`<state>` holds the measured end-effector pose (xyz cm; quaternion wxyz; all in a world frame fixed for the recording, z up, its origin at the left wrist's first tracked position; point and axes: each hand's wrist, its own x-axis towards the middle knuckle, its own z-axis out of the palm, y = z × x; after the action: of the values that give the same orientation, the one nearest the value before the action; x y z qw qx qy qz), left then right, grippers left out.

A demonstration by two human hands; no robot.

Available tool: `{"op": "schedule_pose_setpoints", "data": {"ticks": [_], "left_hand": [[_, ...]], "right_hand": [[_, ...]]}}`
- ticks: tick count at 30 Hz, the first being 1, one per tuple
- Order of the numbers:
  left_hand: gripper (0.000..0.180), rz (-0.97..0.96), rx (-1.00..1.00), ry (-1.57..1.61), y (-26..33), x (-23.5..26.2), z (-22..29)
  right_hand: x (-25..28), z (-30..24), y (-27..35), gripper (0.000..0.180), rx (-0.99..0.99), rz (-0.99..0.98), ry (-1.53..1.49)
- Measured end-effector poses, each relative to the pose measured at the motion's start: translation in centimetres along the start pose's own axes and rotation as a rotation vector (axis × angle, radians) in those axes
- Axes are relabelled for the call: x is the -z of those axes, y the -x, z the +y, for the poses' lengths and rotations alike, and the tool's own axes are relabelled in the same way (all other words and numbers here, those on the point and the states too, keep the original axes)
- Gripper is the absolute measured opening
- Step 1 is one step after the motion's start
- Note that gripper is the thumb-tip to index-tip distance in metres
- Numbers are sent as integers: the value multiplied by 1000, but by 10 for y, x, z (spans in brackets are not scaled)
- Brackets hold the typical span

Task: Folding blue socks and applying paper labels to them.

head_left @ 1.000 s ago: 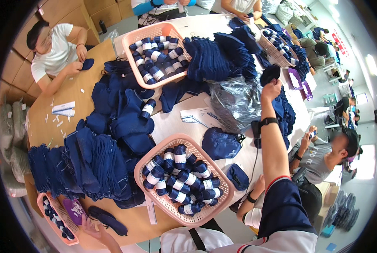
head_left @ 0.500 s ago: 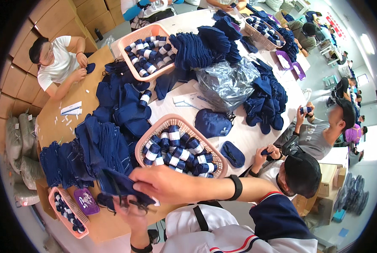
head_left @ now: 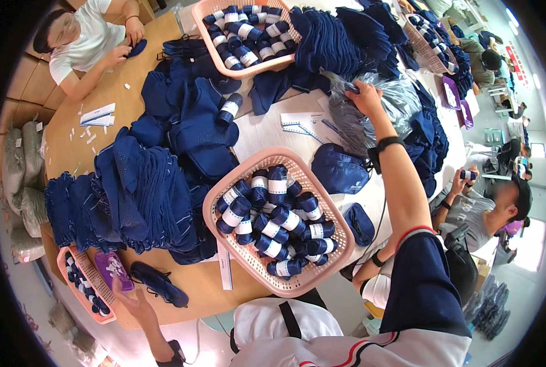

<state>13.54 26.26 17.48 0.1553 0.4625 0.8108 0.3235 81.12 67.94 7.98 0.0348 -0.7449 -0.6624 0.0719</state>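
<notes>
My right hand (head_left: pixel 366 99) is on the plastic bag (head_left: pixel 402 101), fingers bent at its left part — whether they pinch it or only rest there, I can't tell. The bag is greyish, see-through, crumpled and shiny, lying beyond the near basket (head_left: pixel 242 262) and to its right. My left hand (head_left: pixel 137 304) is spread, fingers apart, to the left of and nearer me than that basket, close by a purple tray (head_left: pixel 127 283) holding small white bits.

The near basket itself is pink, with perforated sides, and holds a heap of dark blue rolls (head_left: pixel 277 186) with white bands. Past it stands a far basket (head_left: pixel 254 69), also pink, with similar rolls; to its lower left, a small basket (head_left: pixel 94 276) carries more.
</notes>
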Motion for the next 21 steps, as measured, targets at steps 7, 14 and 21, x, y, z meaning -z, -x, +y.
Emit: {"op": "schedule_pose_setpoints", "data": {"ticks": [7,14,21], "left_hand": [[40,-516,-703,120,-100,-94,271],[27,-918,-942,253,-103,-326,413],[37,-903,-796,311,-93,-559,454]], "right_hand": [[42,-22,80,31,181,-32,-332],[55,-19,98,23,274,-31,-245],[42,-21,103,31,138,-52,-270]]}}
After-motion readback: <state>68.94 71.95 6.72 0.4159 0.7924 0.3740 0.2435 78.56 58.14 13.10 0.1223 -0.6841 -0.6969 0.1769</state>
